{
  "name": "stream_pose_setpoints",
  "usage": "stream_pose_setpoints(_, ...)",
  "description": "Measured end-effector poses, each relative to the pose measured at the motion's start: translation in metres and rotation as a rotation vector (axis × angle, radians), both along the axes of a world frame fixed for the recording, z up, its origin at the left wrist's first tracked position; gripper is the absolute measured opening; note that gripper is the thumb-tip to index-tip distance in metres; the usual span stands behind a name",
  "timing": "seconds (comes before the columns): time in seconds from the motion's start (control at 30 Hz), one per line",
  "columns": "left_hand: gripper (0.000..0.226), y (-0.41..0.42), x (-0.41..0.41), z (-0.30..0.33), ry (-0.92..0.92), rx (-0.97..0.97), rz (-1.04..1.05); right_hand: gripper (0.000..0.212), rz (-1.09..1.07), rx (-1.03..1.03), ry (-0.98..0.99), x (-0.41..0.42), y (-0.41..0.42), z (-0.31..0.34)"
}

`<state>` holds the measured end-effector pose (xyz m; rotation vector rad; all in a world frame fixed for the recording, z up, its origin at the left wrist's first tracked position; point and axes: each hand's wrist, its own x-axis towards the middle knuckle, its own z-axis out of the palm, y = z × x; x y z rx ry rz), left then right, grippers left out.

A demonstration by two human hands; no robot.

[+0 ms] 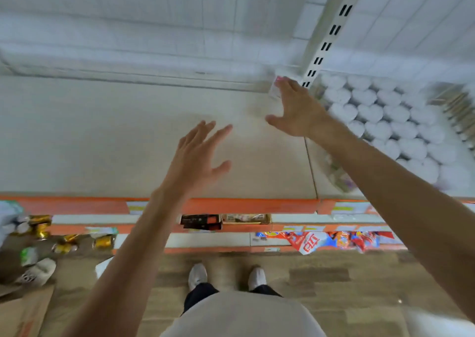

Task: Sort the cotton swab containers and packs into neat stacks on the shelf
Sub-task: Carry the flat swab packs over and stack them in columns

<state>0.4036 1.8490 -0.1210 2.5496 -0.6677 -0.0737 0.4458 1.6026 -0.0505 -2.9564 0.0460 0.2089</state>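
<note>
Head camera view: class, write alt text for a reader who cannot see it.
A person reaches both open hands over a pale shelf; the right hand touches a small pink-topped pack at the back, and the left hand hovers in the air. To the right, round white containers sit in tight rows.

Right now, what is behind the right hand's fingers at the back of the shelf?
A small blurred pack with a pink top, upright near the slotted post. The right hand covers its right side; contact unclear.
</note>
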Motion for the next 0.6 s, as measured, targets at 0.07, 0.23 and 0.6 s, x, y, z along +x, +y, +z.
stream_pose_setpoints(0.07,0.073,0.003,0.015,-0.001,0.03,-0.005,0.002,0.073,-0.084,-0.063,-0.041,0.032,0.0,-0.004)
stream_pose_setpoints(0.23,0.075,0.001,0.03,0.004,0.03,-0.026,-0.074,0.043,-0.193,-0.322,-0.177,0.064,-0.003,-0.019)
stream_pose_setpoints(0.6,0.074,0.02,0.034,0.01,0.058,-0.046,-0.198,0.04,-0.089,-0.005,-0.412,0.013,0.012,-0.019)
